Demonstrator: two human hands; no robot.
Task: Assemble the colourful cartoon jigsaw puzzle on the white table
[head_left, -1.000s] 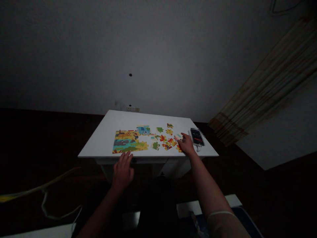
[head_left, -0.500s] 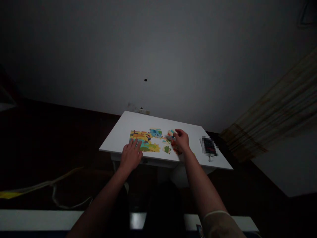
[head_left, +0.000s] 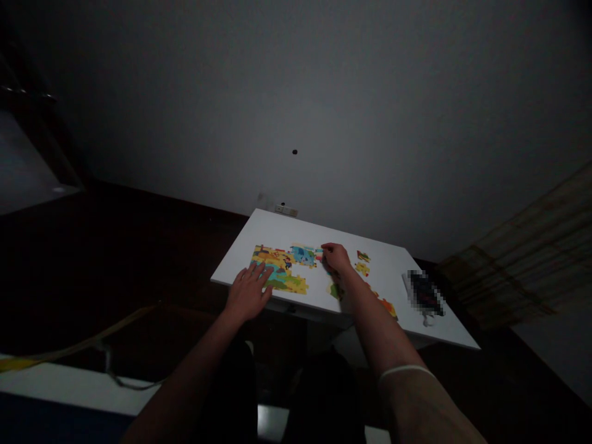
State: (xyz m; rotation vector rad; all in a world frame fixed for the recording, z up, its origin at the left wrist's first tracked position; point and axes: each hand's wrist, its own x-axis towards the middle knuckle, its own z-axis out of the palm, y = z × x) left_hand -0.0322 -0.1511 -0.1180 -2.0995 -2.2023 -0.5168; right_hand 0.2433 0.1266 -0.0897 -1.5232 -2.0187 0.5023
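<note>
A partly joined jigsaw puzzle (head_left: 296,282) in yellow, green and blue lies on the white table. My left hand (head_left: 250,293) rests on its lower left part, fingers spread and flat. At the right end of the puzzle's blue upper section (head_left: 303,254), my right hand (head_left: 337,257) pinches a small puzzle piece (head_left: 319,253) with white and red on it. That piece is right beside the blue section; whether they interlock I cannot tell. A green loose piece (head_left: 335,290) shows below my right hand, partly hidden by the forearm.
More loose pieces lie right of my right forearm: a green-brown one (head_left: 363,255), a yellow one (head_left: 362,269) and an orange one (head_left: 390,308). A pixelated dark item (head_left: 425,292) is at the right of the white table (head_left: 272,227). Behind stands a grey wall (head_left: 324,123) with a socket (head_left: 286,210).
My right hand has moved left to the blue section with the piece. My left hand stays on the puzzle. The view has shifted, uncovering loose pieces right of my forearm.
</note>
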